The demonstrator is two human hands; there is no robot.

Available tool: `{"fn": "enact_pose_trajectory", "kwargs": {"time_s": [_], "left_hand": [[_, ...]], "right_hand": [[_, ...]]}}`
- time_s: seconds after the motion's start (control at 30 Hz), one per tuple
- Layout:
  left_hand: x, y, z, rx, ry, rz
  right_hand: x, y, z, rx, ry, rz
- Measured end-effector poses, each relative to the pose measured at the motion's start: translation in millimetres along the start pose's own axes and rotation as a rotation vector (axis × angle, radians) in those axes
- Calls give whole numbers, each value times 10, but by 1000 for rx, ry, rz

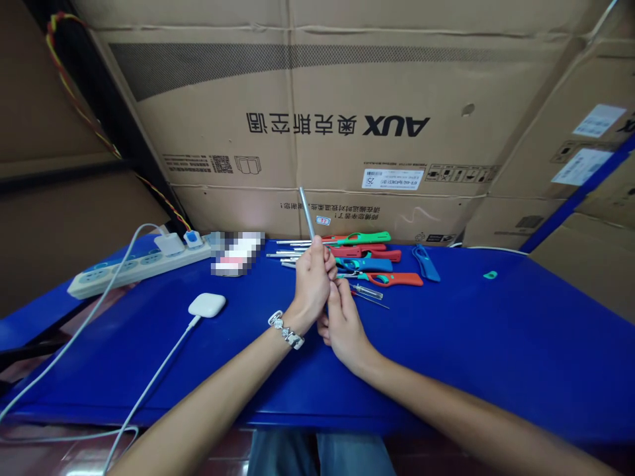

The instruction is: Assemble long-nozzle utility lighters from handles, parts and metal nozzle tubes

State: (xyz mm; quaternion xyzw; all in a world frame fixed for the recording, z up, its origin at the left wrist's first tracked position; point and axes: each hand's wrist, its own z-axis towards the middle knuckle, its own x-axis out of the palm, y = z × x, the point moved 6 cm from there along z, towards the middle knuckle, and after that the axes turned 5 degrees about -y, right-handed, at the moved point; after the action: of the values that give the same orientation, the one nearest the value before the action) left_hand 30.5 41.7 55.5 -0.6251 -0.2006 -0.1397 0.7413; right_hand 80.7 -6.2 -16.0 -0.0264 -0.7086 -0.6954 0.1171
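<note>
My left hand [312, 271], with a bracelet on its wrist, is closed around a silver metal tube [307, 213] that points up and away from me. Right below it, touching it, my right hand [344, 324] has its fingers pinched together; what they hold is hidden. Behind my hands lie several long-nosed gas lighters, among them a green one [374, 237], a blue one [380, 265] and an orange one [397, 279]. A screwdriver with a clear handle [368, 291] lies near my right hand. Further right are a blue handle shell [426, 263] and a small teal piece [490, 275].
A white power strip [143, 268] with plugs sits at the left. In front of it is a white earphone case [207, 305] on a cable. A blurred-out item [238, 254] stands beside the strip. A cardboard wall [322, 79] closes off the back of the blue table [471, 350].
</note>
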Motion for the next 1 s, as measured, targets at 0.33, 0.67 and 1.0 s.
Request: {"fn": "enact_pose_trajectory", "kwargs": {"time_s": [0.33, 0.67, 1.0], "left_hand": [[-136, -41, 214, -244, 131, -66], [-95, -74, 92, -204, 58, -355], [-246, -175, 252, -267, -51, -529]], "right_hand": [[-74, 140, 11, 177, 120, 70], [-135, 374, 136, -35, 125, -238], [-305, 461, 73, 130, 272, -271]]}}
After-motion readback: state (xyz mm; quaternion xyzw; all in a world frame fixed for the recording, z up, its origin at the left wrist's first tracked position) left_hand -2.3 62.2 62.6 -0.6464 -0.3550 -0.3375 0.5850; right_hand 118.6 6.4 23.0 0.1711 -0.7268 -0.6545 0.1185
